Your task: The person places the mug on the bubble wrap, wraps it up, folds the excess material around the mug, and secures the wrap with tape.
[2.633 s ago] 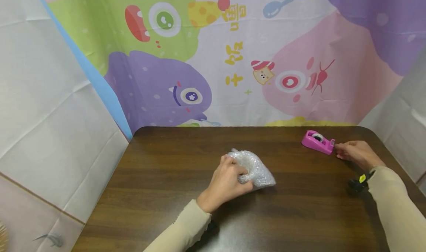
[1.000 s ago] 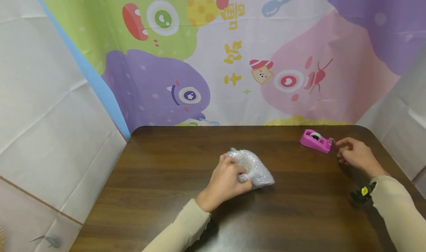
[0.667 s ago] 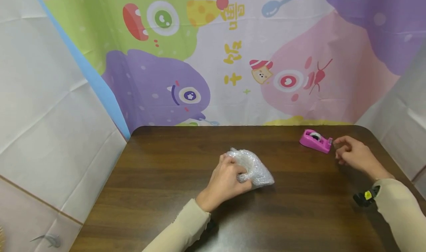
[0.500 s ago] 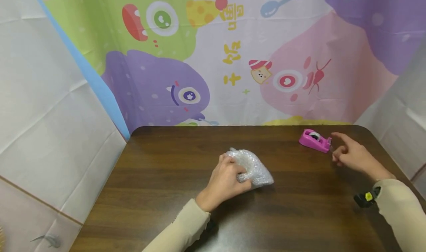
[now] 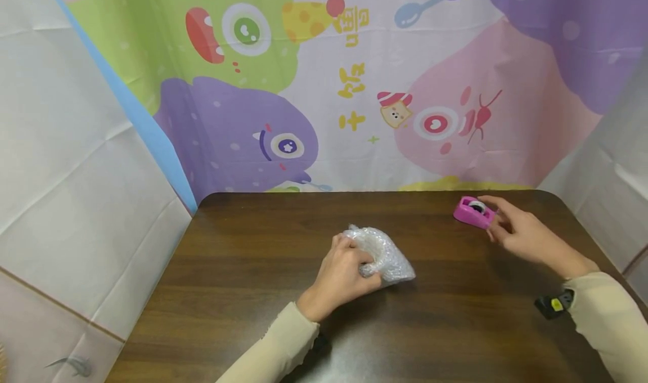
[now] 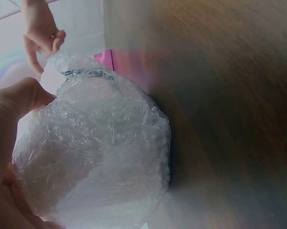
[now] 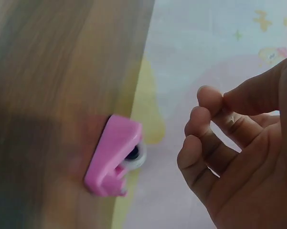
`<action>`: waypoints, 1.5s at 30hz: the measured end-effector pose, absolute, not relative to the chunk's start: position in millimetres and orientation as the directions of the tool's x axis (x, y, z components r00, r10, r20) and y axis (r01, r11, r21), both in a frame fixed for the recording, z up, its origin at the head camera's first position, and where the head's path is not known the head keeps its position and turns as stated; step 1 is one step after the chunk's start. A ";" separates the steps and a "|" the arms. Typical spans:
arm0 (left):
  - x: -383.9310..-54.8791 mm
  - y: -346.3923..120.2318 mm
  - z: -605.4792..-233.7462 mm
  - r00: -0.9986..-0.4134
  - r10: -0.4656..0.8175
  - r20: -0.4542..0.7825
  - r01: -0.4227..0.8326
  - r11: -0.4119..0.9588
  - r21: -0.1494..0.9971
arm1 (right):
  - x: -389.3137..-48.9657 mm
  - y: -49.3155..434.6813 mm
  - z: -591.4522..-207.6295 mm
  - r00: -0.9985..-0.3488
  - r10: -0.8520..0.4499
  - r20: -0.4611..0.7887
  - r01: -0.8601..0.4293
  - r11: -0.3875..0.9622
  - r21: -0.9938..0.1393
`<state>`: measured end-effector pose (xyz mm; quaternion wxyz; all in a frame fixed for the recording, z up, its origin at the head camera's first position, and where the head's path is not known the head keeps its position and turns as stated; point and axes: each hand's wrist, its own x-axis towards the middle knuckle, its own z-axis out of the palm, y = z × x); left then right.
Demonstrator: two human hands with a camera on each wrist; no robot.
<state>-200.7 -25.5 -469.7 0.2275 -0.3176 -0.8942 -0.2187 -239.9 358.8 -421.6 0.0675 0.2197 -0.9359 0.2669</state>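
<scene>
A lumpy bundle of clear bubble wrap (image 5: 392,262) rests on the brown table. My left hand (image 5: 344,276) grips its left side, the fingers curled into the wrap. In the left wrist view, the bubble wrap (image 6: 100,152) nearly fills the picture, and the left thumb (image 6: 31,98) presses its edge. At the back right stands a pink tape dispenser (image 5: 468,214) holding a roll of tape (image 5: 477,206). My right hand (image 5: 526,237) is beside it, overlapping its cutter end in the head view. In the right wrist view, the right thumb (image 7: 253,95) meets a fingertip, with a faint glint of clear tape there.
The dark wood table (image 5: 228,293) ends at a hanging cloth (image 5: 364,163) printed with cartoon monsters. A pale sheet (image 5: 91,163) hangs along the left side. Both wrists wear small dark cameras, the right one (image 5: 554,304) with a yellow mark.
My right hand has moved from the right of the dispenser's cutter leftward, over its near end, with the index finger stretching out. The left hand and the bubble wrap have stayed put.
</scene>
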 end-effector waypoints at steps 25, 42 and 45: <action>-199.1 -30.6 -468.8 -0.709 0.495 0.502 0.660 0.717 0.225 | -231.4 269.4 -399.0 -0.709 -0.656 0.259 -0.684 0.550 -0.479; -202.7 -28.3 -468.3 -0.691 0.515 0.507 0.685 0.690 0.233 | -221.8 202.1 -399.9 -0.534 -0.821 0.204 -0.763 0.364 -0.534; -203.4 -28.8 -467.9 -0.694 0.516 0.503 0.684 0.690 0.236 | -220.8 196.6 -400.7 -0.514 -0.834 0.202 -0.762 0.335 -0.554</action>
